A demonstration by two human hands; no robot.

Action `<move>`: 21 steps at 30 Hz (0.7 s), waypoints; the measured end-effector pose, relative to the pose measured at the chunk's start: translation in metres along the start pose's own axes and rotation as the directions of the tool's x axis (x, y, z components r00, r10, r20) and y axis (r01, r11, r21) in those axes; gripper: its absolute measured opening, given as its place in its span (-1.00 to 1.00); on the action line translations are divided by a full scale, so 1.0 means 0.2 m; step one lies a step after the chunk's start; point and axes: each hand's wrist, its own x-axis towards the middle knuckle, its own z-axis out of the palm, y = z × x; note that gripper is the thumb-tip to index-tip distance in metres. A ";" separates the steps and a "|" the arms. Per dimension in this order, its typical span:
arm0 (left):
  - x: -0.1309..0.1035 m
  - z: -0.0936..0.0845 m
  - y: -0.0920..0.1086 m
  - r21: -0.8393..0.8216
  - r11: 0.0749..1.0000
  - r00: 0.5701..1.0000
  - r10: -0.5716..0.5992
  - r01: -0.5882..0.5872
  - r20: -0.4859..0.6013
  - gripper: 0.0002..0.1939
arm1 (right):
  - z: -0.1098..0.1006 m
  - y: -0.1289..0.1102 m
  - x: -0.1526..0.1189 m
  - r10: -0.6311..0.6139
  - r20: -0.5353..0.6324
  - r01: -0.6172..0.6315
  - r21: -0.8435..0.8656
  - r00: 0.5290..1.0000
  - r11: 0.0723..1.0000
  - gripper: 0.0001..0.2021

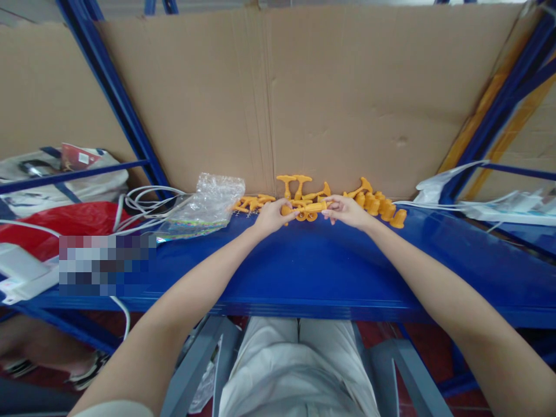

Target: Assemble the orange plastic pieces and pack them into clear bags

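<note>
My left hand (pixel 273 216) is closed, its thumb and fingers pinching the left end of a yellow-orange plastic piece (pixel 315 207). At that piece's right end the fingers of my right hand (pixel 346 211) are closed around it. Its middle looks like a cylinder; its ends are partly covered by my fingers. Just below it are two round orange pieces (pixel 311 216) with small metallic centres. Behind my hands lie T-shaped orange handles (pixel 286 186). Left of my left hand is a heap of small orange parts (pixel 248 202). Orange cup-shaped caps (pixel 397 218) stand in rows beside my right hand.
A blue metal shelf (pixel 313 272) is the work surface, with a cardboard wall (pixel 347 98) behind it. A clear plastic bag (pixel 208 202), white cables (pixel 143 202) and a red bag (pixel 65 226) are on the left. A power strip (pixel 508 209) lies at the right. Another person's legs show lower left.
</note>
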 end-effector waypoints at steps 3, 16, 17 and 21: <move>0.00 0.00 0.01 0.009 1.000 1.000 0.007 -0.007 -0.001 -0.67 | 0.00 -0.02 0.00 0.000 -0.020 -0.001 -0.030 1.000 1.000 -0.50; -0.01 -0.02 0.04 0.140 0.989 0.998 0.056 -0.051 -0.036 -0.75 | 0.04 -0.09 -0.04 0.024 -0.020 -0.025 -0.061 1.000 0.998 -0.43; -0.01 -0.02 0.03 0.143 0.988 0.997 0.066 -0.061 -0.033 -0.75 | 0.05 -0.09 -0.04 0.034 -0.015 -0.035 -0.053 0.999 0.998 -0.42; -0.01 -0.01 0.01 0.158 0.984 0.997 0.083 -0.080 -0.007 -0.73 | 0.07 -0.06 -0.03 0.086 -0.014 -0.086 -0.013 0.996 0.996 -0.45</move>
